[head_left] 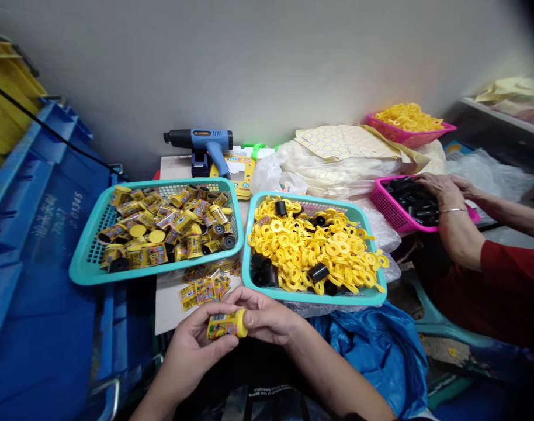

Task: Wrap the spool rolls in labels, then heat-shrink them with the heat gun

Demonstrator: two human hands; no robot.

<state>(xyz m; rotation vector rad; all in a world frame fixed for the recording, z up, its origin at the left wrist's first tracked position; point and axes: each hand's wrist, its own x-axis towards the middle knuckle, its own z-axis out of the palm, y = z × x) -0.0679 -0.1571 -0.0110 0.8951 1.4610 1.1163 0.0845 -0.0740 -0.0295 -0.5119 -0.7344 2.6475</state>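
My left hand (192, 345) and my right hand (267, 318) meet low in the middle, both closed on a small tube wrapped in a yellow printed label (223, 325); the right fingers sit at its yellow cap end. Just beyond them lie loose yellow labels (203, 289) on a white sheet. A teal basket (80, 266) on the left holds many labelled tubes. A second teal basket (372, 295) on the right holds yellow ring caps (311, 245) and a few black tubes (318, 272).
A blue heat gun (205, 146) stands at the back by the wall. Blue crates (39, 245) fill the left. On the right, another person's hands (442, 187) reach into a pink basket (387, 213) of black tubes. Another pink basket (402, 135) of yellow caps sits behind plastic bags.
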